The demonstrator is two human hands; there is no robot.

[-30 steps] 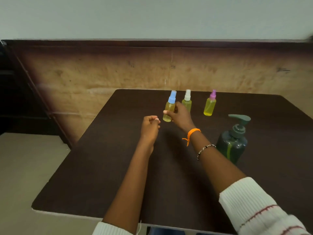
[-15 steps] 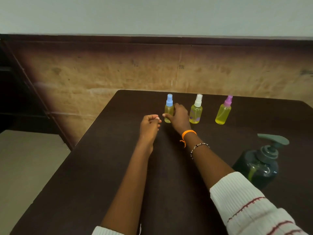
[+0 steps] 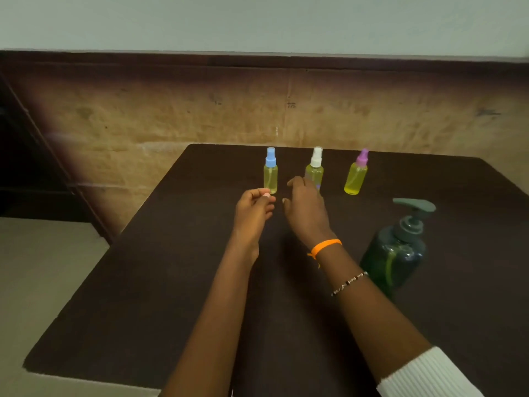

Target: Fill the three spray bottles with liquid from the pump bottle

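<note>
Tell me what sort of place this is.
Probably a plain indoor room, maybe a classroom or workroom; it is hard to say more. A dark brown table stands by a wall with a worn tan lower band and dark rail, pale above. Only three small spray bottles and a pump bottle stand on it.

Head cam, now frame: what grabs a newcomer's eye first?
Three small spray bottles of yellow liquid stand in a row at the table's far edge: blue cap, white cap, pink cap. The left hand and right hand hover just in front of them, touching none. A dark green pump bottle stands nearer, to the right of the right forearm.
</note>
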